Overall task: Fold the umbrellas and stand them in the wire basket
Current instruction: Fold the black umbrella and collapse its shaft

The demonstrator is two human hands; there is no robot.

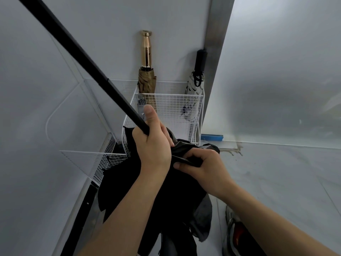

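Pale walls [276, 71] close in on both sides, so I have only a narrow corner to work in. I count three umbrellas. The black umbrella [184, 191], shaft slanting up-left, hangs in front of the white wire basket [171, 100], not in it. Two folded ones stand inside: a tan umbrella [146, 80] back left and a white patterned umbrella [193, 89] back right. My left hand [153, 145] grips the shaft, and my right hand [204, 165] pinches the canopy.

Pale grey walls [276, 71] on either side, softly and evenly lit. Up the corner, a grey metal strip [215, 34]. At its foot, blue tape [212, 137] beside a dirty smudge [233, 151] on the pale floor [276, 172].
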